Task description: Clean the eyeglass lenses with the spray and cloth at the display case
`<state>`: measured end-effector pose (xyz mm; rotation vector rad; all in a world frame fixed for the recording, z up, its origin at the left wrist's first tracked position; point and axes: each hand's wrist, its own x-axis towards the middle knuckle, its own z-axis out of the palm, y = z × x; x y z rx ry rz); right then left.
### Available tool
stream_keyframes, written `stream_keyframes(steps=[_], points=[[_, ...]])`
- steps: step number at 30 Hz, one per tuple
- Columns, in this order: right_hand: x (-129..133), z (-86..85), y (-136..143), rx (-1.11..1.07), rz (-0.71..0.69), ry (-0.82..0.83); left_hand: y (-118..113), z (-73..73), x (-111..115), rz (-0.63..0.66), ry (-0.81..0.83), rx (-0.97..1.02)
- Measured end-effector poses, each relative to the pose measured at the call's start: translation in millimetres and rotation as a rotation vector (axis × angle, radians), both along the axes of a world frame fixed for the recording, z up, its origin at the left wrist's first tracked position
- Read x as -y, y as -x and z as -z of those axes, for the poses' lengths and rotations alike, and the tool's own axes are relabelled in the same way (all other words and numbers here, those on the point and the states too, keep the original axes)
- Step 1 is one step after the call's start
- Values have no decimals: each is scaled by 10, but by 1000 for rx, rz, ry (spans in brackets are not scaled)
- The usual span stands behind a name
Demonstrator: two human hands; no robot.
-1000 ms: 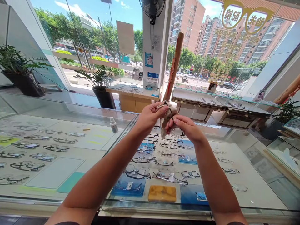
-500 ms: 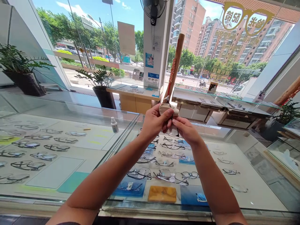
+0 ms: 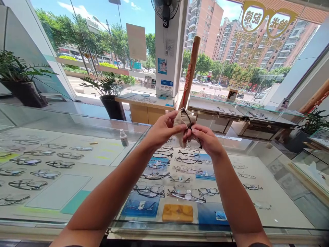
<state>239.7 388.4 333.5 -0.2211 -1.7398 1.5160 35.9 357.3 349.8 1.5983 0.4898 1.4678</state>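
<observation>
Both hands meet above the glass display counter. My left hand (image 3: 164,129) pinches a beige cloth (image 3: 180,119) against a pair of dark-framed glasses (image 3: 194,142). One lens lies in front of the cloth, while the other hangs below my fingers, with water-like specks on it. On the right, my right hand (image 3: 207,139) grips the frame between thumb and fingers near its middle. Parts of the fingers of both hands are hidden behind the cloth and frame.
The glass counter (image 3: 144,137) holds rows of glasses and an amber block (image 3: 177,213). A small white spray bottle (image 3: 123,138) stands at its left part. Beyond are a potted plant (image 3: 113,106), a wooden pole (image 3: 190,72) and low display cabinets (image 3: 146,111).
The cloth has opened upward and hangs lower, and more of the glasses frame shows. My left hand has shifted slightly left; the view has turned a little.
</observation>
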Motion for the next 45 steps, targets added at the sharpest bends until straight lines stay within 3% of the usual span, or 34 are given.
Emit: stream_keyframes(steps=[4,10,14,19,23,26,31,38,45], points=[[19,44,84,24,-8,48,-145,38,67,-121,14,69],[7,113,135,62,-33,-58,-173,93,55,-223,2,130],[5,78,92,38,33,-55,-39,69,-48,-170,30,64],[-14,-5,-17,-66,159,-26,15,48,-121,-84,42,136],[-34,-26,-53,-156,365,-148,-4,83,-115,-52,46,101],[-36,-15,-24,-214,431,-200,-8,108,-93,-58,18,23],[8,-10,68,-248,397,-130,-54,114,-20,-17,73,-110],[67,42,190,-275,354,-8,-230,164,35,84,124,-61],[98,87,266,-317,291,40,-288,181,63,-12,197,-35]])
